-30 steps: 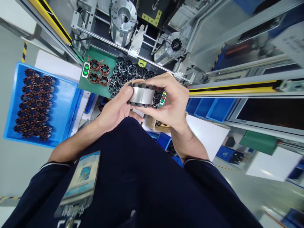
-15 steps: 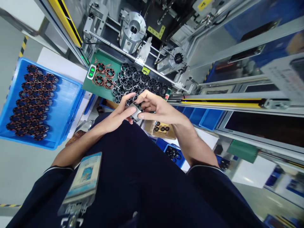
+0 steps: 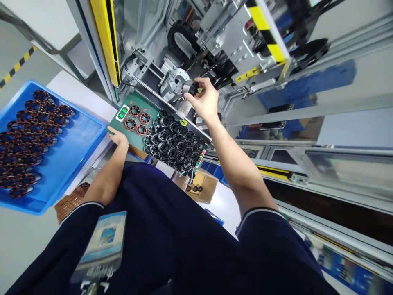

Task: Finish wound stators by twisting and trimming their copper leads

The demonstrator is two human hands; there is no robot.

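Note:
My right hand (image 3: 207,100) grips a stator core (image 3: 191,87), silver on the outside with black insulation, between thumb and fingers. It is held beside the round metal fixture (image 3: 179,80) of the machine; whether the two touch I cannot tell. My left hand (image 3: 119,138) is at the left front edge of the green work surface (image 3: 135,138), fingers stretched out with nothing in them. Close to it is a small box with green buttons (image 3: 122,113). Several copper-wound stators (image 3: 141,130) lie on the green surface, with many black unwound cores (image 3: 172,141) packed to their right.
A blue bin (image 3: 75,151) with rows of wound stators stands on the left. Below the work surface sits a cardboard box (image 3: 209,189) with black parts. A yellow safety bar (image 3: 106,37) flanks the machine opening, and a metal rod (image 3: 153,92) crosses before the fixtures.
My hands have parted. The right carried the stator core forward to the fixture, while the left let go of it and moved left to the green surface's edge. The view has shifted.

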